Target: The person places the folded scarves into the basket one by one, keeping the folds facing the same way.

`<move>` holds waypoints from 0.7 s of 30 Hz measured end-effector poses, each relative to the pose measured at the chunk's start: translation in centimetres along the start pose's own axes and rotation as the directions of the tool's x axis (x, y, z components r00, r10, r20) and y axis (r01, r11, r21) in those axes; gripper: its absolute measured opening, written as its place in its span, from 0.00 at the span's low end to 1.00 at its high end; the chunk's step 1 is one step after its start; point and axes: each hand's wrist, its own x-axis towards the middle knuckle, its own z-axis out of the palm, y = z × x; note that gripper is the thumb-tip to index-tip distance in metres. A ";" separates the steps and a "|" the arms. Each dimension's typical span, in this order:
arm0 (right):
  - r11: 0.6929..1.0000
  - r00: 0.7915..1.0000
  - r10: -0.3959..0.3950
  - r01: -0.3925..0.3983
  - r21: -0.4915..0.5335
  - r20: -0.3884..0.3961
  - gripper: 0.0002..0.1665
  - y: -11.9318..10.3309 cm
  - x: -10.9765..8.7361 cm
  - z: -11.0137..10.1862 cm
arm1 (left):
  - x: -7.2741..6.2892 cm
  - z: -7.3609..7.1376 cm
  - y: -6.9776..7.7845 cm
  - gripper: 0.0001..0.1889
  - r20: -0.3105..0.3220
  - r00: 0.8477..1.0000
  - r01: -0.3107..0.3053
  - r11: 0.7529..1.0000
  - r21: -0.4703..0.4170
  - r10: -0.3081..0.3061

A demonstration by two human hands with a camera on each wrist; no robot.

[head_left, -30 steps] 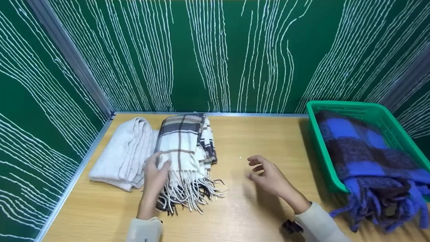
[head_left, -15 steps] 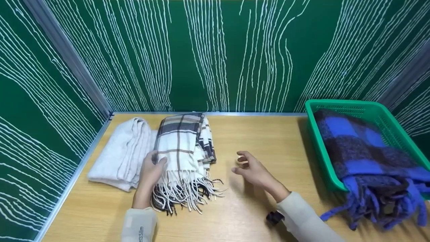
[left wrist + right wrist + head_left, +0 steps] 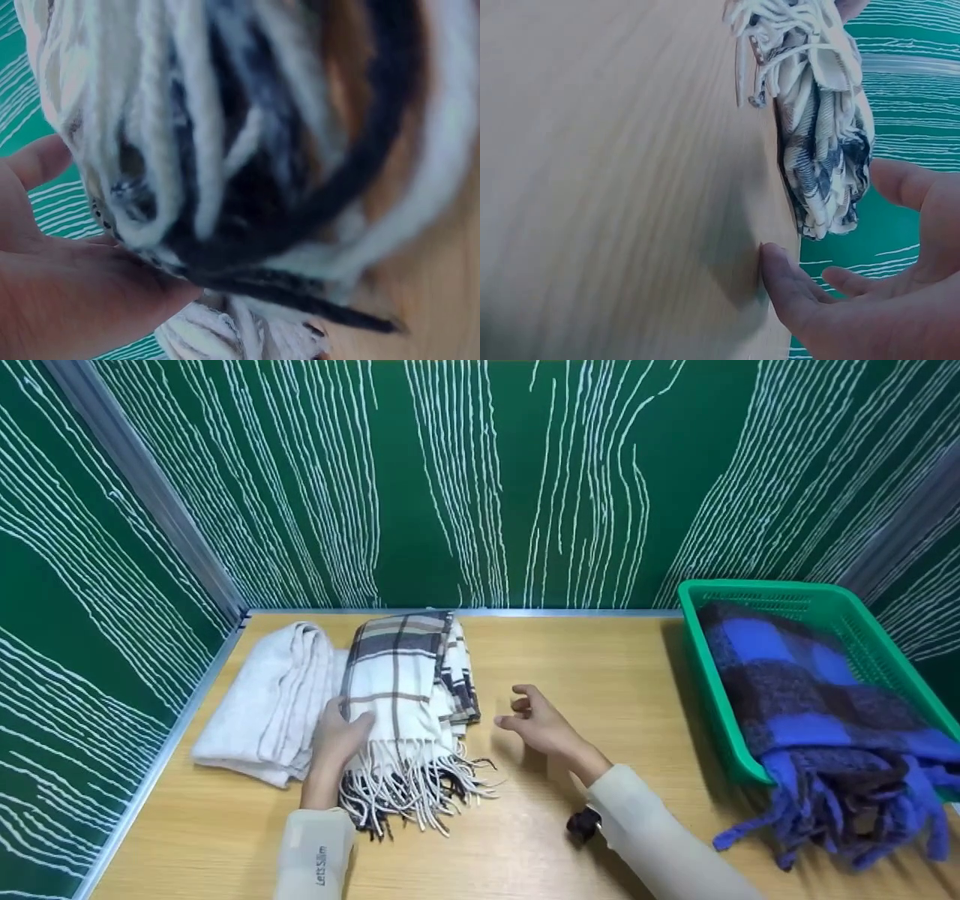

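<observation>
A folded plaid scarf (image 3: 390, 690), white with brown and dark grey bands, lies left of the table's middle, its fringe toward me. My left hand (image 3: 335, 739) grips its left edge, thumb on top; the fingers are mostly hidden by the scarf. In the left wrist view, white and dark fringe strands (image 3: 202, 142) hang close before that hand. My right hand (image 3: 544, 727) is held just right of the scarf, its fingers bent loosely with nothing between them. In the right wrist view, a gap shows between the right hand (image 3: 870, 277) and the scarf's folded side (image 3: 821, 150).
A folded pale grey cloth (image 3: 262, 705) lies close on the scarf's left. At the right stands a green basket (image 3: 705, 690) holding a blue and dark brown checked scarf (image 3: 802, 690), whose fringe hangs over the front rim. Green walls with white lines (image 3: 450, 480) bound the table (image 3: 577, 660).
My right hand has moved left, closer to the plaid scarf. My left hand stays at the scarf's left edge, its thumb shifting slightly. The view has drifted a little.
</observation>
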 end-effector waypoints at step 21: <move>0.995 1.000 0.000 0.002 0.098 -0.023 0.35 -0.3 2.9 1.0 | 0.1 0.6 -0.1 0.50 0.072 0.995 -0.052 0.985 -0.166 0.065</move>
